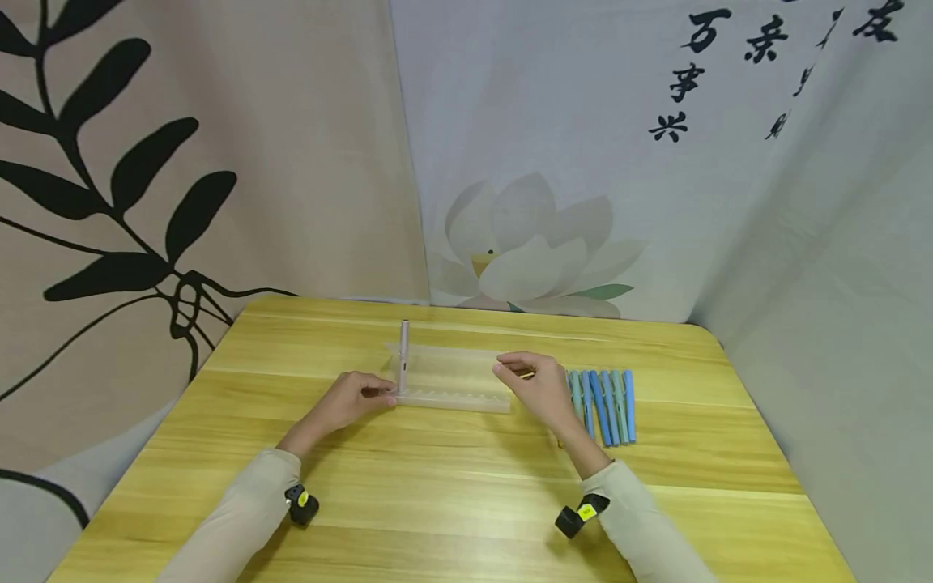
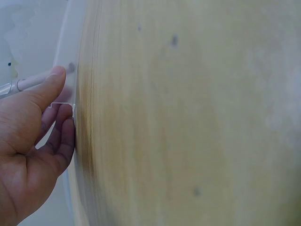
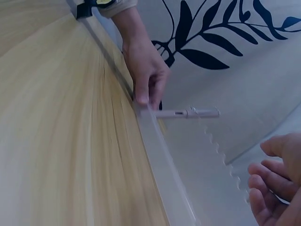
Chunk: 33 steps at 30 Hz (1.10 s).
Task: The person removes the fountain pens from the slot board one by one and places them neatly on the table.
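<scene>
A clear pen rack (image 1: 455, 400) with scalloped notches stands in the middle of the table. One pale pink pen (image 1: 404, 356) is upright at its left end; the right wrist view also shows this pen (image 3: 188, 113) with its clip. My left hand (image 1: 359, 395) pinches the rack's left end between thumb and fingers, right beside the foot of the pen. In the left wrist view, the left hand's (image 2: 35, 141) thumb overlaps the pen. My right hand (image 1: 541, 387) is at the rack's right end, its fingers loosely bent and holding nothing, close to the notched edge in the right wrist view.
A row of several blue and green pens (image 1: 608, 405) lies on the wooden table (image 1: 408, 502) to the right, partly behind my right hand. Printed curtains (image 1: 547, 121) hang behind the table and along its right side.
</scene>
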Tool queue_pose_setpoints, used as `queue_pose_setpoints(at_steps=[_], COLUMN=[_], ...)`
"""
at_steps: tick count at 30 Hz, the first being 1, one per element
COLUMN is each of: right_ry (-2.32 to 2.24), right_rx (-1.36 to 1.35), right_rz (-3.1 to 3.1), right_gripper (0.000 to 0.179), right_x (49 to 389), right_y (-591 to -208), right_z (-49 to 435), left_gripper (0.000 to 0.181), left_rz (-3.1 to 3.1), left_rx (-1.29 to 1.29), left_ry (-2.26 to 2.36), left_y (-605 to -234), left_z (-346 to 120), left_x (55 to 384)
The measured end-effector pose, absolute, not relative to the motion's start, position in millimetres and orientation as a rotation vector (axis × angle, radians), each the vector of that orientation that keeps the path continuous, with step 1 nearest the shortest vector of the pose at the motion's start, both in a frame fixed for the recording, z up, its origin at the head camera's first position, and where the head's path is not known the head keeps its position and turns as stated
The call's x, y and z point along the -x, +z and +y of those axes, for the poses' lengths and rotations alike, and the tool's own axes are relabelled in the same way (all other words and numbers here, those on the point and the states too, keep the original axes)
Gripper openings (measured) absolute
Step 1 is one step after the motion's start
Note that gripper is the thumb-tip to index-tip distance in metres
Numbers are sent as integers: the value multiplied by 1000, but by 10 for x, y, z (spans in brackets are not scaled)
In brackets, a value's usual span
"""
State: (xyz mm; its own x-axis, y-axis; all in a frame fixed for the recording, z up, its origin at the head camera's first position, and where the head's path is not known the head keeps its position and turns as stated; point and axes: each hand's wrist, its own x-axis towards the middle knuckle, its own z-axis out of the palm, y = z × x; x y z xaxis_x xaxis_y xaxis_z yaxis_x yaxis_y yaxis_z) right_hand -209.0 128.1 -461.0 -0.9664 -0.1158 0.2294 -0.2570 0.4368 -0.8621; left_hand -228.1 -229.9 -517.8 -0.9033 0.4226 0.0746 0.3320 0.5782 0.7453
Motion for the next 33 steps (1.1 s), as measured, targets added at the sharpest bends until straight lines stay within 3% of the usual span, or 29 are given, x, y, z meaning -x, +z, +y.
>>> queue_pose_setpoints(at_steps=[14, 33], right_ry=[1654, 1720], right_rx=[-478, -439], right_rz=[-2527, -2580], right_gripper=[22, 29], right_x=[2184, 2352], right_y=[-4783, -4966], right_z=[655, 5], left_gripper=[32, 29], left_rz=[2673, 2692], left_rx=[-623, -669], left_ry=[1239, 1242], left_y=[-5169, -5190], left_z=[-2319, -2323], left_x=[2294, 2297])
